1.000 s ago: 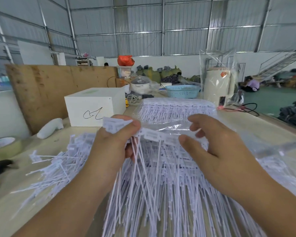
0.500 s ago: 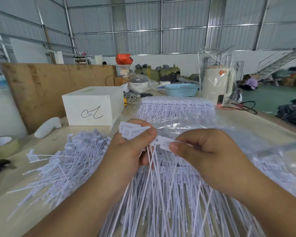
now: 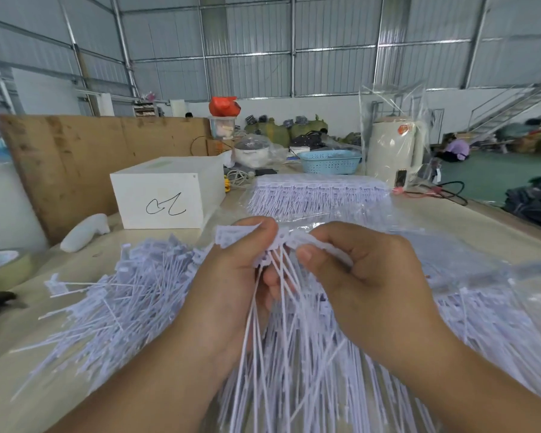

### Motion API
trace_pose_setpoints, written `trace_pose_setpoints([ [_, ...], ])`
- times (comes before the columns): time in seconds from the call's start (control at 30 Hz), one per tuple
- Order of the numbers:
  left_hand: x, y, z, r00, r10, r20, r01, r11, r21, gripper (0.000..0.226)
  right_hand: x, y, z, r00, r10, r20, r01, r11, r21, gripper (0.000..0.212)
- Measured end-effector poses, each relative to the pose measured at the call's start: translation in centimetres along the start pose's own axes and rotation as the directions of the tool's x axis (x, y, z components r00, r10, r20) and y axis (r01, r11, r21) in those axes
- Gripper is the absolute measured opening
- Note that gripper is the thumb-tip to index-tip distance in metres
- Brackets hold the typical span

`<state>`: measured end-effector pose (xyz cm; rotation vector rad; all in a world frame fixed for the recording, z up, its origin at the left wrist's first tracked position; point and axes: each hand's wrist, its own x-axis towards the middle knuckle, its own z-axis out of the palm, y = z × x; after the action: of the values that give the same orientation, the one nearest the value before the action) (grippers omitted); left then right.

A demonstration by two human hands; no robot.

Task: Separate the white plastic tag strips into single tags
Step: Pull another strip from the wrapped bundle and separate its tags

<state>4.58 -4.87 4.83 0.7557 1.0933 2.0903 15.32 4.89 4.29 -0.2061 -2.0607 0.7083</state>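
Observation:
Both hands hold one white tag strip [image 3: 283, 242] above the table, its thin tails hanging toward me. My left hand [image 3: 231, 276] pinches the strip's left heads between thumb and fingers, with several tag heads sticking out above the thumb. My right hand [image 3: 363, 276] pinches the strip just to the right, thumb tip close to the left hand. A loose pile of single tags [image 3: 122, 301] lies on the table at the left. More strips [image 3: 319, 385] lie under my hands. A neat stack of strips [image 3: 319, 195] in clear plastic sits farther back.
A white box [image 3: 166, 198] with a black scribble stands at the back left, beside a white object [image 3: 85, 232]. A tape roll [image 3: 3, 267] sits at the left edge. A blue basket [image 3: 330, 162] and a white appliance [image 3: 394, 151] stand behind. Clear plastic sheeting [image 3: 512, 276] lies right.
My right hand has closed in from an open reach and now pinches the strip next to my left hand. Both hands have drawn together and lifted slightly.

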Motion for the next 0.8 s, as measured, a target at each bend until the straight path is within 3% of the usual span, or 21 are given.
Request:
trace_pose_setpoints([
  [0.1, 0.1, -0.1, 0.1, 0.998, -0.060, -0.010, 0.059, 0.994, -0.090, 0.040, -0.3, -0.2, 0.3, 0.996, -0.047, -0.069, 0.040, 0.994, -0.101, 0.020],
  [0.23, 0.2, -0.5, 0.2, 0.994, -0.100, -0.040, 0.093, 0.987, -0.134, 0.033, -0.3, -0.5, 0.8, 0.996, -0.053, -0.067, 0.044, 0.990, -0.137, 0.024],
  [0.3, 1.1, 0.2, -1.0, 0.989, -0.089, -0.116, 0.067, 0.981, -0.182, 0.016, -0.2, -0.6, 0.6, 0.994, -0.038, -0.105, 0.033, 0.998, -0.052, 0.027],
  [0.37, 1.9, 1.9, -2.7, 0.978, -0.066, -0.198, 0.022, 0.977, -0.214, 0.016, 0.1, -0.5, -0.2, 0.984, 0.010, -0.180, 0.001, 0.998, 0.063, 0.029],
  [0.43, 2.2, 3.1, -3.9, 0.979, 0.010, -0.204, -0.034, 0.993, -0.117, 0.017, 0.2, -0.3, -0.9, 0.988, 0.048, -0.146, -0.032, 0.994, 0.108, 0.027],
  [0.57, 1.1, 1.3, -1.9, 0.996, 0.091, 0.021, -0.093, 0.949, 0.300, 0.013, -0.2, 0.4, 0.0, 0.965, 0.157, 0.212, -0.210, 0.942, 0.261, 0.004],
  [0.67, 0.5, -0.2, -1.1, 0.996, 0.017, 0.088, -0.045, 0.944, 0.327, 0.016, -0.4, 1.0, 0.2, 0.954, 0.164, 0.250, -0.226, 0.943, 0.243, 0.018],
  [0.8, 0.7, -0.5, -1.9, 0.987, 0.012, 0.163, -0.079, 0.910, 0.408, 0.008, -0.4, 1.6, -0.1, 0.943, 0.169, 0.286, -0.228, 0.955, 0.189, 0.022],
])
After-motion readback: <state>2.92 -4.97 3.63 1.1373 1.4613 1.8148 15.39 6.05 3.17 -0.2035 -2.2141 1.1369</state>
